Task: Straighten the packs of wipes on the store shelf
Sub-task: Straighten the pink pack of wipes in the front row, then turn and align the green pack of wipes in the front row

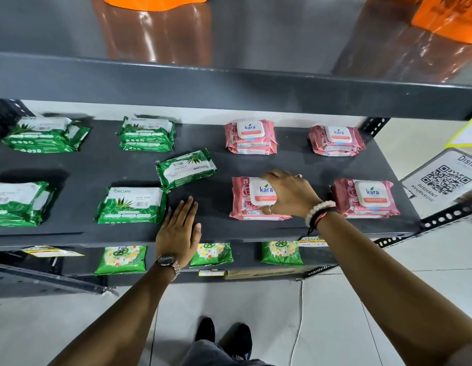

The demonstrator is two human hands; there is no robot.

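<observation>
Right hand [287,196] is down on the front pink Kara wipes stack [256,199], fingers curled over the white plastic lid and thumb tucked at its near edge, gripping the top pack where it sits near the middle of the dark grey metal shelf [295,165]. A white bead bracelet [318,211] rides that wrist. Left hand [180,228] lies flat and spread on bare shelf at the front lip, palm down, holding nothing, just beside the front green Origami aloe vera pack [131,206]. A metal wristwatch [168,261] shows on that arm.

Now the stray: one green and white Origami pack, turned askew [187,167], sits tilted out of line between the green rows and the pink ones, its corner touching the front green pack. Behind it, a neat rear green stack [147,134]. Far left, two more green piles [44,136], front one cut off by the frame edge. To the right, three more pink stacks: rear middle [250,137], rear right [336,141] and front right [365,198], all squared up. Below, green floral sachets [121,260] line the lower shelf. A QR code sign [444,178] leans at the far right.
</observation>
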